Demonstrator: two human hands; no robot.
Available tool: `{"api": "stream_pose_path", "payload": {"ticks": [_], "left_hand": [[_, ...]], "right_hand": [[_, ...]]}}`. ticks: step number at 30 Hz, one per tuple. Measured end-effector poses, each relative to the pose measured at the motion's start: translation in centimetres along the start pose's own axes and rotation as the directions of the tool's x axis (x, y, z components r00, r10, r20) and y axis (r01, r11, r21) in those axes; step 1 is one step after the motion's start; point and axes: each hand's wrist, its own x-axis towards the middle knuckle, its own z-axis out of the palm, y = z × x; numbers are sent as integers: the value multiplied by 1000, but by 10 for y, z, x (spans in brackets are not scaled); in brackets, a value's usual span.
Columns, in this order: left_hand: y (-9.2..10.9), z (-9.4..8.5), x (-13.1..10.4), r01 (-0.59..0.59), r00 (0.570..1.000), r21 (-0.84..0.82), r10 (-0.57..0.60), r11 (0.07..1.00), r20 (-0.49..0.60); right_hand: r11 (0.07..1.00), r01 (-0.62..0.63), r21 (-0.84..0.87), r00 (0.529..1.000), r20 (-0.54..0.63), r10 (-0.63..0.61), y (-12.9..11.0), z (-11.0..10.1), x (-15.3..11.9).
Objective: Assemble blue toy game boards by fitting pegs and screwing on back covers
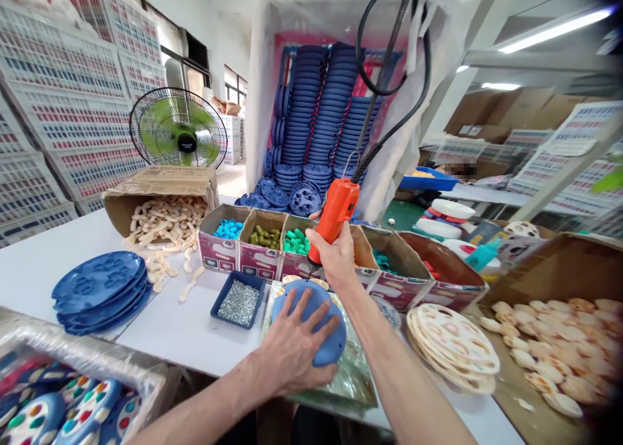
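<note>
My right hand (339, 253) is wrapped round an orange electric screwdriver (337, 205), which hangs from a cable and points down. The screwdriver's tip meets the far edge of a blue round plastic piece (327, 315). Flat on top of that piece lies my left hand (294, 348), its fingers spread. Beneath it is a pad wrapped in clear plastic (353, 373), and cream parts peek out at its far side, mostly hidden. A dark blue tray of small metal screws (240, 301) stands to the left of the pad.
Boxes of coloured caps (265, 235) line the back of the table. Blue plates (100, 283) are stacked at left, cream plates (455, 344) at right. Cartons hold curved cream pieces (165, 218) and rounded cream pieces (569, 341). A fan (178, 133) and crates (58, 88) stand beyond.
</note>
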Motion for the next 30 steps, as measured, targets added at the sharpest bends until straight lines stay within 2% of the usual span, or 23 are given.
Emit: {"api": "stream_pose_path", "payload": {"ticks": [8, 12, 16, 21, 25, 30], "left_hand": [[-1, 3, 1, 9, 1000, -22, -9, 1000, 14], [-1, 4, 0, 3, 1000, -15, -3, 1000, 1], [-1, 2, 1, -2, 1000, -6, 1, 1000, -6], [0, -1, 1, -1, 1000, -22, 1, 1000, 19], [2, -2, -1, -25, 999, 0, 25, 1000, 39], [5, -5, -3, -54, 997, 23, 52, 998, 60]], "right_hand": [[1000, 5, 10, 1000, 19, -5, 8, -1, -6], [1000, 5, 9, 1000, -7, -5, 1, 0, 0], [998, 61, -22, 995, -76, -63, -24, -17, 6], [993, 53, -106, 992, -111, -65, -46, -44, -9], [996, 31, -80, 992, -118, -40, -41, -46, -23], [1000, 4, -30, 997, -73, -6, -30, -43, -30]]}}
